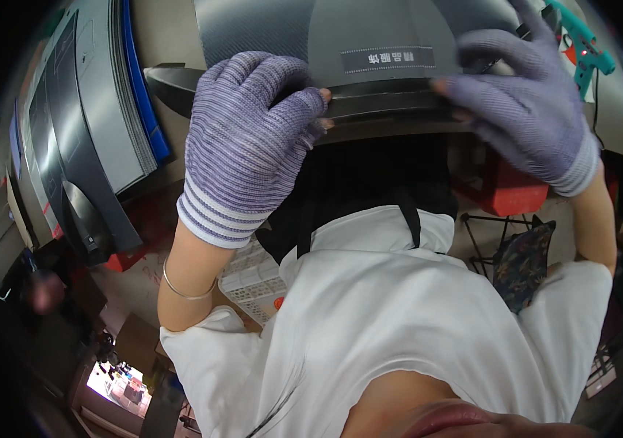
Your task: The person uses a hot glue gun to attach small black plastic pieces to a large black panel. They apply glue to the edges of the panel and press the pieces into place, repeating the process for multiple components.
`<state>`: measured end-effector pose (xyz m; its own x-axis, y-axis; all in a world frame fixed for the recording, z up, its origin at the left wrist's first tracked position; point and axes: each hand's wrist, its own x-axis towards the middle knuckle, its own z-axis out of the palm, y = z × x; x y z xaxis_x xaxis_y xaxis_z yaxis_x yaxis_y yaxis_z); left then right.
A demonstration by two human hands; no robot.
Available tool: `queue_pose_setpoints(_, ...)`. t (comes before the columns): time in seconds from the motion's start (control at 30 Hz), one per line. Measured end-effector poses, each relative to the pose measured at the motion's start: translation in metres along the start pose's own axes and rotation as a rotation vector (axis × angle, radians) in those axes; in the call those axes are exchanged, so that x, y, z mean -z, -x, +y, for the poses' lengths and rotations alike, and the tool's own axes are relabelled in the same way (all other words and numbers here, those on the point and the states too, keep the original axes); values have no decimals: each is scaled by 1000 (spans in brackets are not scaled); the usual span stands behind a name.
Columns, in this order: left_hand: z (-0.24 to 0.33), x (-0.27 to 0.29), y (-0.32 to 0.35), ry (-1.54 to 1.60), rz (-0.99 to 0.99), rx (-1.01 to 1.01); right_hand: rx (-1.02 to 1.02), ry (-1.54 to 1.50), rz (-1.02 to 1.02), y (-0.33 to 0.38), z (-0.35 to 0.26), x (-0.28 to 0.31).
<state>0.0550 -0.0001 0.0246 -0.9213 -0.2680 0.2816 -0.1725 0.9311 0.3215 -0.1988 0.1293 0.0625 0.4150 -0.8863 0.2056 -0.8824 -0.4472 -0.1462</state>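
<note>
A dark grey printed cardboard piece (268, 33), likely box packaging, lies in front of me with a lighter curved panel and a small label. Its near edge is a folded black strip (384, 102). My left hand (253, 139), in a purple-and-white striped glove with bare fingertips, is closed, pinching the left part of that strip. Over the right end is my right hand (527, 109), gloved alike and blurred, its fingers spread; two fingertips are close to the strip, and whether they touch it I cannot tell. A dark pointed flap (173, 86) sticks out beyond my left hand.
A stack of grey card sheets (118, 109) with a blue edge stands at the left. The teal glue gun (582, 47) lies at the far right. Below the table are a red plastic stool (512, 191), a white basket (249, 285) and a patterned cloth item (525, 263).
</note>
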Motion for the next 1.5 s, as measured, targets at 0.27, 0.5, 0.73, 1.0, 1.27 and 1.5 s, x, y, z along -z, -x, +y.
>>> queue_pose_setpoints(0.27,2,1,-6,-17,-12,-44,-6,137,-213,21,7,11)
queue_pose_setpoints(0.5,-5,6,13,45,54,-136,11,190,-68,43,2,11)
queue_pose_setpoints(0.73,-16,42,26,6,-119,-45,-70,173,-243,41,-2,23)
queue_pose_setpoints(1.0,-18,54,14,68,-295,24,-49,36,-372,29,9,20)
queue_pose_setpoints(1.27,-34,59,-14,58,-515,-97,57,-69,-485,-2,20,24)
queue_pose_setpoints(1.5,-15,57,-24,-316,-259,-282,85,389,-187,-9,-19,11)
